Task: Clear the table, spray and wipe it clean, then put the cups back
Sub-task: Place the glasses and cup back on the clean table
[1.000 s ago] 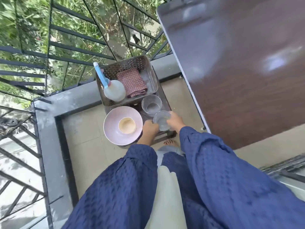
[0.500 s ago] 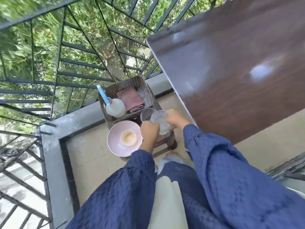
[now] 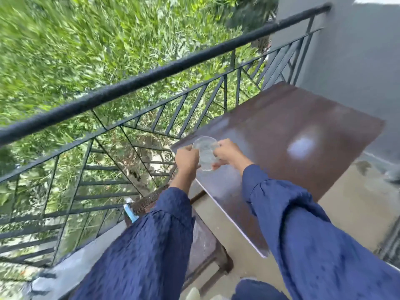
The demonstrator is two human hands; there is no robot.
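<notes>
We see one clear cup (image 3: 205, 151) held between both hands over the table's (image 3: 292, 118) left corner, the one nearest the railing (image 3: 151, 76). Cup mouth faces up and toward the camera, the body tilted a bit. We cannot tell if its base touches the tabletop or hangs just above it (motion blur, and the clear wall hides the edge). We also cannot tell whether it is a single cup or two stacked.

Left hand (image 3: 186, 158) grips the cup's left side, fingers curled round the wall, knuckles toward us. Right hand (image 3: 227, 153) grips the right side, thumb near the rim, fingers wrapped under toward the base. Both hands are closed on the cup. Both arms wear dark blue textured sleeves (image 3: 303, 224).

Table is dark brown, glossy, with a bright patch of reflected light near its middle and a pale thin edge along the near side.

Below the left forearm we see a dark wooden stool (image 3: 207, 245) on the floor, just beside the table's near edge. A brown woven basket (image 3: 145, 202) shows partly behind the left sleeve, and a blue bottle top (image 3: 130, 210) sticks out at its left end. The rest of the basket is hidden.

The railing is black metal with slanted bars, running behind the table. Green plants (image 3: 86, 50) lie beyond it, blurred. A grey wall (image 3: 357, 50) stands behind the table's far end. Floor (image 3: 357, 202) is beige tile.
</notes>
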